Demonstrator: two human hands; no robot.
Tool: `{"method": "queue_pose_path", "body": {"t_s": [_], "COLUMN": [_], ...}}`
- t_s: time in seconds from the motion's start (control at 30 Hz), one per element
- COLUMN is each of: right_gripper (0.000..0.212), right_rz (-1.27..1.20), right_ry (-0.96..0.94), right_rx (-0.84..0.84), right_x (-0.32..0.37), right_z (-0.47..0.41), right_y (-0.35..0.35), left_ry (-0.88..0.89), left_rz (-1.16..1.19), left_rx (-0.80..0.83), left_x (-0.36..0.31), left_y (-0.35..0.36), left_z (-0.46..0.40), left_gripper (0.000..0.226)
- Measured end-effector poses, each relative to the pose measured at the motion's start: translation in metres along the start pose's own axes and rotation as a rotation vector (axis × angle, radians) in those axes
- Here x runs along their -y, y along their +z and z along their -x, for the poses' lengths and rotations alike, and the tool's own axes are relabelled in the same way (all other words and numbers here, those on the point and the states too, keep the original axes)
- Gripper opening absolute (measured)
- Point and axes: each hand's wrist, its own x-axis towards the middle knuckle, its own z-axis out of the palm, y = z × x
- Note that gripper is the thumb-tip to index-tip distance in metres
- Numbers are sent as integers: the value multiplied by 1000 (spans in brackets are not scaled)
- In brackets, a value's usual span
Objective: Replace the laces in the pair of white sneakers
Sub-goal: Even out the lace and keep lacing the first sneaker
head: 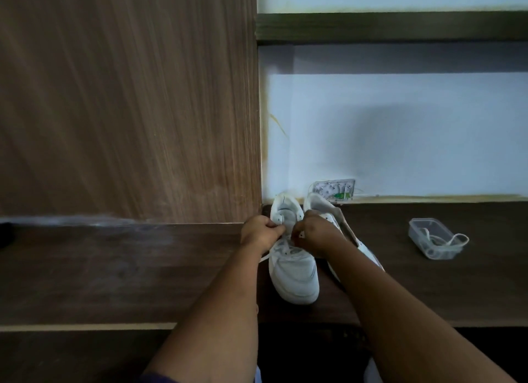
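Two white sneakers stand side by side on a dark wooden desk (114, 271), toes toward me. The left sneaker (294, 271) has a white lace (267, 257) threaded through its lower eyelets, one end trailing off to the left. My left hand (258, 232) pinches the lace at the sneaker's left eyelets. My right hand (317, 234) pinches the other lace end at the right eyelets. The right sneaker (328, 208) is mostly hidden behind my right hand and forearm; its tongue sticks up.
A clear plastic container (433, 239) holding a white lace, a loop hanging over its rim, sits on the desk to the right. A wood-grain panel (128, 97) rises at the left. A white wall with a small socket plate (335, 189) stands behind the sneakers.
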Motion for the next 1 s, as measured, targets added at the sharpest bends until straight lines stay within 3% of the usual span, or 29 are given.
{"method": "queue_pose_path", "body": {"t_s": [0.07,0.2,0.27,0.4,0.47,0.53,0.6,0.67,0.73,0.83,0.93,1.0], "right_gripper": [16,13,19,28,24,21,13,35,51,44,43,46], "right_rz": [-125,-551,-587,-281,-472,-733,-1091,-1479,-1515,-1257,-1430,-1610], "right_ry": [3,306,468,496,533,492,338,243,223,222,227,147], "right_rx": [-60,-542,-468,156,273,173,-51,-173,-242,-228,118,343], "right_x": [-3,-30,-47,-71,-63,-44,-19,-1,5,10,22,31], "right_z": [1,3,11,17,14,6,-5,-13,-17,-9,6,16], "right_y": [0,-22,-36,-53,-58,-61,-60,-60,-55,-47,-43,-45], "left_ry": [17,7,33,79,51,9,8,15,21,-34,-108,-91], "left_rz": [-43,-14,-47,-166,-197,-224,-331,-410,-386,15,620,891], "left_rx": [-17,13,38,104,260,450,557,560,536,465,388,330], "left_x": [0,0,-2,-3,-2,-1,2,3,-5,-26,-37,-42], "left_y": [-1,2,2,-4,-9,-15,-20,-22,-26,-41,-53,-55], "left_z": [1,3,4,5,9,14,15,11,10,14,16,20], "left_gripper": [22,16,16,20,30,47,51,43,38,30,25,19]}}
